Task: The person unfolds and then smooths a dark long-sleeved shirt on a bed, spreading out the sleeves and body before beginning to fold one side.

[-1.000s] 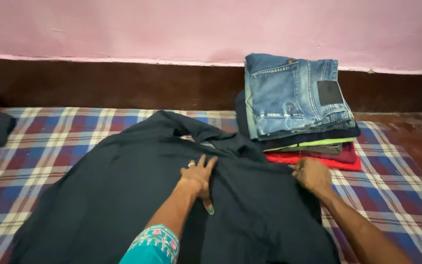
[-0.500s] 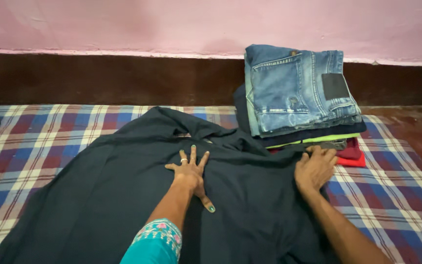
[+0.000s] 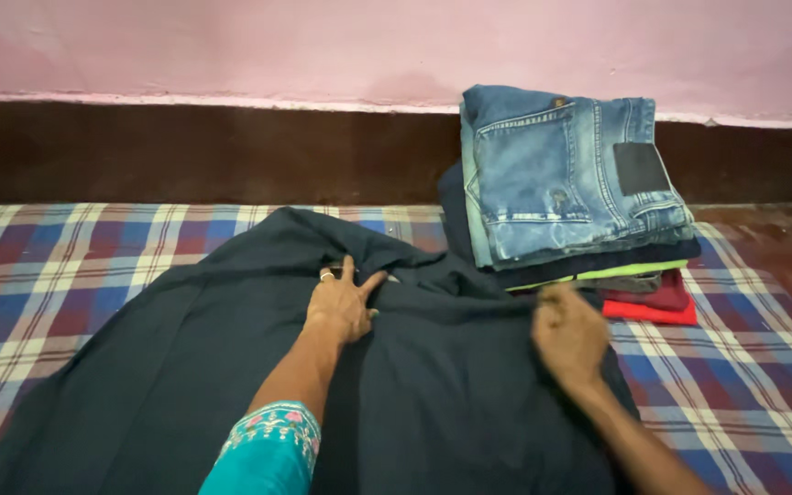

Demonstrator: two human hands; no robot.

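Note:
A large dark navy garment point(image 3: 185, 367) lies spread over a plaid mat point(image 3: 66, 275). My left hand point(image 3: 341, 307) rests flat on it near the collar, fingers apart, a ring on one finger. My right hand point(image 3: 568, 335) sits on the garment's right edge, fingers curled and blurred; whether it pinches the cloth is unclear. A teal embroidered sleeve point(image 3: 263, 454) covers my left forearm.
A pile of folded clothes stands at the back right: blue jeans point(image 3: 566, 174) on top, then dark, green-edged and red pieces point(image 3: 653, 310). Behind the mat runs a dark brown skirting point(image 3: 185, 151) below a pink wall point(image 3: 231, 46). Bare floor point(image 3: 781, 247) lies at right.
My left hand slid forward up the garment toward the collar. My right hand pulled back from the red cloth and curled its fingers at the garment's edge.

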